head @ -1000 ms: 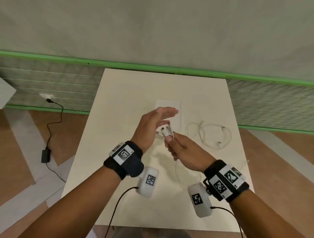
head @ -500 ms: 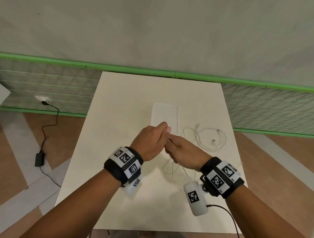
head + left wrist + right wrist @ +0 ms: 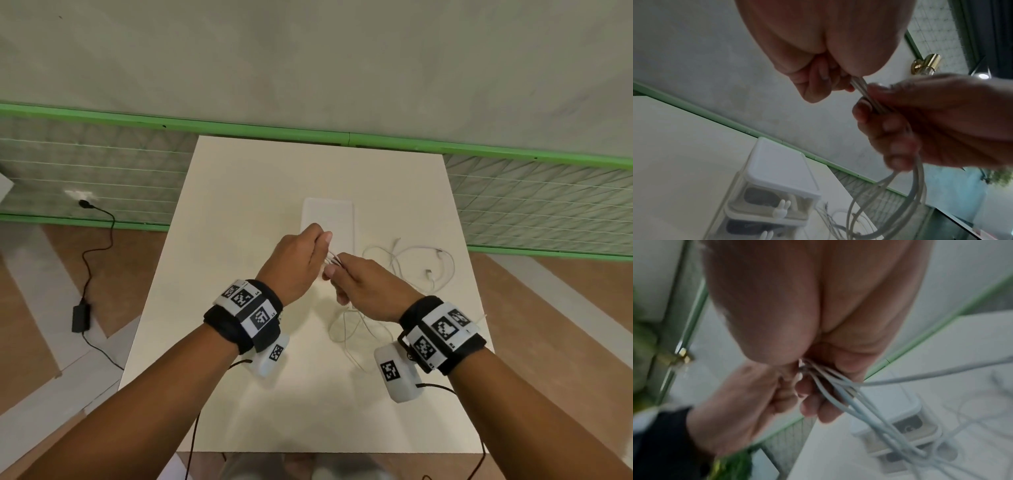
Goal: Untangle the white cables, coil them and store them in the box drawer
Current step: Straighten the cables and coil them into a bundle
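Observation:
Both hands meet above the middle of the table, holding one white cable (image 3: 331,262) between them. My left hand (image 3: 320,246) pinches a short bunch of its strands (image 3: 861,86). My right hand (image 3: 337,274) grips the same bunch, and the loops (image 3: 349,329) hang below it down to the tabletop. The right wrist view shows several strands (image 3: 849,394) fanning out of that fist. A second white cable (image 3: 421,263) lies loose on the table to the right. Just behind the hands stands the white box (image 3: 329,216) with two clear drawers (image 3: 774,204), both pushed in.
The cream table (image 3: 239,240) stands against a green-trimmed wall. A black power adapter and its cord (image 3: 82,315) lie on the floor to the left. Black wires run from the wrist cameras (image 3: 397,373) over the table's near edge.
My left hand, open with straight fingers a second ago, has curled onto the cable bunch beside my right hand. The right hand has kept its grip. The loops now trail on the table.

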`<state>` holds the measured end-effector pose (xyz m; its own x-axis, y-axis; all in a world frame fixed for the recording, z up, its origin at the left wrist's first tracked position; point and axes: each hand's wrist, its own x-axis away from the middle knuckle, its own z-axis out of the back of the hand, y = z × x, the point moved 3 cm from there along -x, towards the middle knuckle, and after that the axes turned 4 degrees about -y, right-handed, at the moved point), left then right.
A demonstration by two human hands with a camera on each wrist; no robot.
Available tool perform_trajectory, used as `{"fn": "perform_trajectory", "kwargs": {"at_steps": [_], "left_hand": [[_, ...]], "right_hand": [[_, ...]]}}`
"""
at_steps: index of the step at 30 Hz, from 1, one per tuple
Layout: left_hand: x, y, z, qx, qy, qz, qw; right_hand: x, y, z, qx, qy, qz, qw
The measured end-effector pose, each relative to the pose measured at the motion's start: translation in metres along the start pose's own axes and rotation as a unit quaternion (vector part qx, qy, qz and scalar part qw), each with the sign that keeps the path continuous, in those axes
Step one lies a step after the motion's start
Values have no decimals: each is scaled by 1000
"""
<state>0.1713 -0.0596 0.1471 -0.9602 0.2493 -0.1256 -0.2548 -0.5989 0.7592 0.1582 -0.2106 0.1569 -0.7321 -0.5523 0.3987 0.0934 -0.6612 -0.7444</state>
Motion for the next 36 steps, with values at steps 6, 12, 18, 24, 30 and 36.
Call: {"fn": "perform_trajectory", "kwargs": {"at_steps": [6, 12, 18, 24, 30, 36], "left_hand": [[-4, -9, 11, 121, -6, 57, 991], [7, -21, 10, 262, -27, 133, 955], [18, -11, -16, 342, -119, 176, 915], [3, 13, -18, 467, -16, 178, 866], [-7, 13, -12, 507, 32, 200, 838], [-21, 7, 20, 651, 125, 191, 723]], "right_hand": [[-6, -1, -4, 51, 71, 61, 994], [-8, 5, 0, 39, 101, 62, 992], [-14, 6, -6, 36, 93, 74, 992], [-23, 0, -5, 3, 112, 82, 990], [-27, -4, 3, 18, 119, 95, 988], [-21, -1, 11, 60, 107, 81, 989]]}}
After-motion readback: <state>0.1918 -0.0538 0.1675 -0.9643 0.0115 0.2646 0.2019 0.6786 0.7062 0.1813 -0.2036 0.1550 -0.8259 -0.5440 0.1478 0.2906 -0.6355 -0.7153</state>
